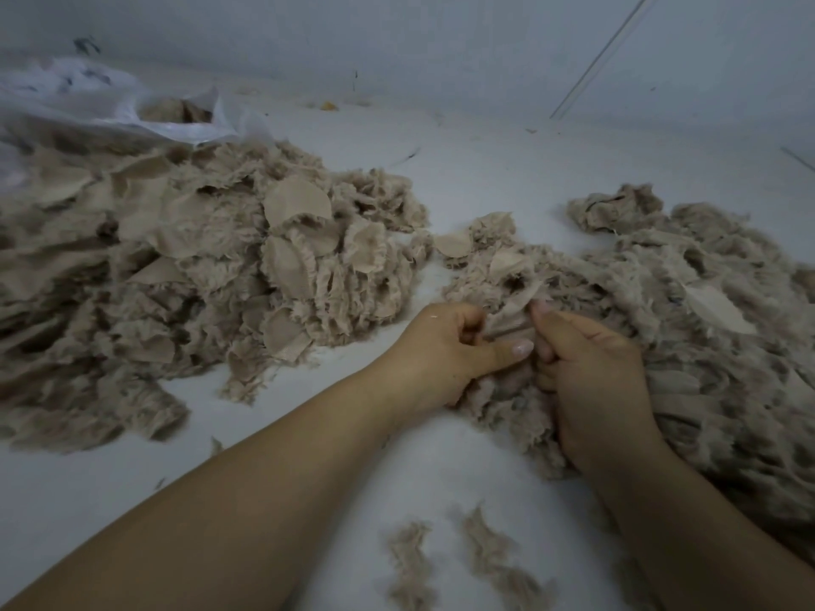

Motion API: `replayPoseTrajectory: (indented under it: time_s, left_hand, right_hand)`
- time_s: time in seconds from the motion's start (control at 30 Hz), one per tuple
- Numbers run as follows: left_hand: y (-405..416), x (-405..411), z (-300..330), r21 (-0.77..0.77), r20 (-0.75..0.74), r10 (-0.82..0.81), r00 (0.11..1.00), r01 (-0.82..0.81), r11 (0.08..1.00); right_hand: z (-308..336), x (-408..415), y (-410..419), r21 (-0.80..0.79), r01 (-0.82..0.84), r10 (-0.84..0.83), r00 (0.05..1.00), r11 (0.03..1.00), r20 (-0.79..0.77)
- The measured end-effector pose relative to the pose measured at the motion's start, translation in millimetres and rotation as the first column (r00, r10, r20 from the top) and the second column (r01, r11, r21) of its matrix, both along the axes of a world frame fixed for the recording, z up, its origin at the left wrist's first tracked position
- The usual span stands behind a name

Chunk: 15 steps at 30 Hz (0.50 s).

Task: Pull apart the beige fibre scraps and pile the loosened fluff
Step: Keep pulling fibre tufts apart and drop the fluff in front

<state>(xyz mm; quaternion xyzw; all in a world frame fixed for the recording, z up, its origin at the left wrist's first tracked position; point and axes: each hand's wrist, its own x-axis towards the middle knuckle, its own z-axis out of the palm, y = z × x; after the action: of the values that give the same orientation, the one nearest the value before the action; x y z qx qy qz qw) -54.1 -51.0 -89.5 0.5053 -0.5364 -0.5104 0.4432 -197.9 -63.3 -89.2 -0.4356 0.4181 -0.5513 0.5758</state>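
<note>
White and flat, the desk (485, 178) runs back to a pale wall, and beige fibre covers much of it. On the left lies a big heap of scraps (211, 266), many of them round fabric-backed pieces with fluffy edges, and behind it at the far left sits a clear plastic bag (88, 108) with more of the same inside. On the right spreads a looser pile of fluff (705, 346), reaching from the far side down to the near edge. Two thin wisps (485, 562) lie on the bare surface close to the person.

Both hands meet at the near left edge of the right-hand pile. The left hand (445, 346) has its fingers curled and thumb stretched out, pinching one side of a scrap (514, 317). The right hand (591, 359) grips the other side of it, fingers closed around the fabric.

The step in hand looks like tearing this one piece open, with hands close together and the pull barely begun. Next, the hands probably need to draw apart, left and right, until the fibres let go, then drop the fluff on the right pile and reach left for another scrap.
</note>
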Motion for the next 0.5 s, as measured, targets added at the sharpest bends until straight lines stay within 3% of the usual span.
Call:
replayPoseTrajectory:
  time_s: [0.17, 0.5]
  left_hand:
    - [-1, 7, -4, 0.030, -0.055, -0.029, 0.998, 0.031, 0.999]
    - [-4, 23, -2, 0.012, -0.404, -0.147, 0.903, 0.166, 0.986]
  right_hand:
    - [-1, 2, 0, -0.007, -0.031, 0.031, 0.997, 0.999, -0.066]
    - [3, 5, 3, -0.055, 0.013, -0.015, 0.999, 0.998, -0.036]
